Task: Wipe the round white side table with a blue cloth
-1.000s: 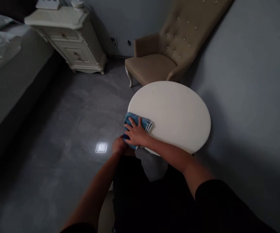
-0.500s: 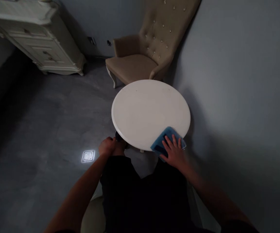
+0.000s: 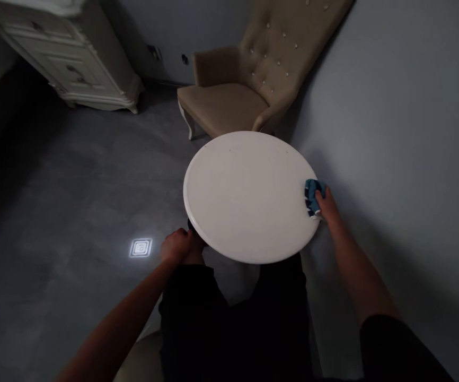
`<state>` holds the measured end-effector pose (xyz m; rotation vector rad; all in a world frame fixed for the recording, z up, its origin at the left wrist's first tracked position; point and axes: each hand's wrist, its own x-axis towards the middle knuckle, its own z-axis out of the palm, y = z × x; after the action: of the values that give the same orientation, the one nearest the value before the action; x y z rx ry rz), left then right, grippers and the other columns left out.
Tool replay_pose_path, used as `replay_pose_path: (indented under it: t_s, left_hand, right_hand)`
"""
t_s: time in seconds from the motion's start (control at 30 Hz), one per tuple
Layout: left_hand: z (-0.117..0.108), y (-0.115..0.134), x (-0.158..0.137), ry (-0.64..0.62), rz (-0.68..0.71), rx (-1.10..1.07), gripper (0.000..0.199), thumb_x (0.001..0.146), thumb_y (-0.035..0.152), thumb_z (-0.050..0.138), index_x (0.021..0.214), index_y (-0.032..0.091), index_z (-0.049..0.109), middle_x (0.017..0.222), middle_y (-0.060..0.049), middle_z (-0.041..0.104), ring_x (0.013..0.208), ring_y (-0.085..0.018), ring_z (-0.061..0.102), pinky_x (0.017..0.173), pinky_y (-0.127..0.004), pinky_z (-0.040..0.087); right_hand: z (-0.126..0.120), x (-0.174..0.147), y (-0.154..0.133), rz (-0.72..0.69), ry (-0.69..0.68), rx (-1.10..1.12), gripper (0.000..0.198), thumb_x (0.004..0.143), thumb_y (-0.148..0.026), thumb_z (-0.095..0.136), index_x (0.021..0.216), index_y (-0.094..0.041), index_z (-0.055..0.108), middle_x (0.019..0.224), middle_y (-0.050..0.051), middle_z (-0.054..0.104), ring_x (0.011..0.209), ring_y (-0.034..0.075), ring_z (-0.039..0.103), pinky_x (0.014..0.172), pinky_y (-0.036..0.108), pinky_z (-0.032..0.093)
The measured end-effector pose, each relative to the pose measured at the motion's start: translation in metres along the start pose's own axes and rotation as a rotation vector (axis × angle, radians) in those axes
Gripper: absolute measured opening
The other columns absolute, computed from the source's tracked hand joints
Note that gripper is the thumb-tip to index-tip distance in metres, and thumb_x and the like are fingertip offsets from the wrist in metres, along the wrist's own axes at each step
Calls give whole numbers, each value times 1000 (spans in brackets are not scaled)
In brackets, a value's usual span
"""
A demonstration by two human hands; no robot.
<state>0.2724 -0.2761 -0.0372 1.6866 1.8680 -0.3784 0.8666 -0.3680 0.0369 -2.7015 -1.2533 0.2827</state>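
Observation:
A round white tabletop sits in front of my legs. On its right edge, my right hand is closed round a bunched blue cloth with dark and white stripes. The cloth wraps against the rim, and part of it is hidden by my fingers. My left hand lies by my bare left knee, left of the table's near edge. Its fingers look curled, and I see no object in them.
A brown tufted armchair stands just behind the table. The grey wall is close on the right. An ornate white cabinet is at the far left. A lit square drain cover shows on the dark floor.
My right hand has moved from the table's near right side to its right edge. The cloth, flat under spread fingers before, is now bunched in my grip. My left hand has stayed in place.

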Motion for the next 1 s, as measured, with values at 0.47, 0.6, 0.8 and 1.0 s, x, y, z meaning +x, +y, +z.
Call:
replay_pose_path:
  t_s: [0.47,0.6,0.8,1.0]
  left_hand:
    - [-11,6,1,17,-3,16,54,110,54,45,117,18,85,120,-22,85,116,-39,81,95,-44,61]
    - [-7,2,5,15,-14,13,57,111,56,43,117,18,85,120,-22,85,116,-39,81,95,-45,61]
    - [0,-8,9,34,-36,-8,54,111,50,42,119,19,85,124,-23,84,119,-39,80,97,-46,61]
    - [3,-32,6,71,-29,-4,47,112,39,42,123,19,82,130,-21,83,125,-36,79,100,-42,59]
  right_hand:
    - [47,185,-300,-196,-83,-133,77,120,-55,28,184,-13,30,189,31,15,172,51,16,127,85,18]
    - [80,147,-408,-457,-166,-103,77,116,-58,40,183,-21,35,192,20,16,173,55,10,128,91,5]
    - [109,23,-490,-873,-243,-53,62,112,-58,52,167,-30,64,185,7,41,173,55,14,133,89,1]
    - [103,-124,-436,-1186,-302,-89,60,109,-61,63,162,-34,68,186,2,40,176,52,9,137,86,1]
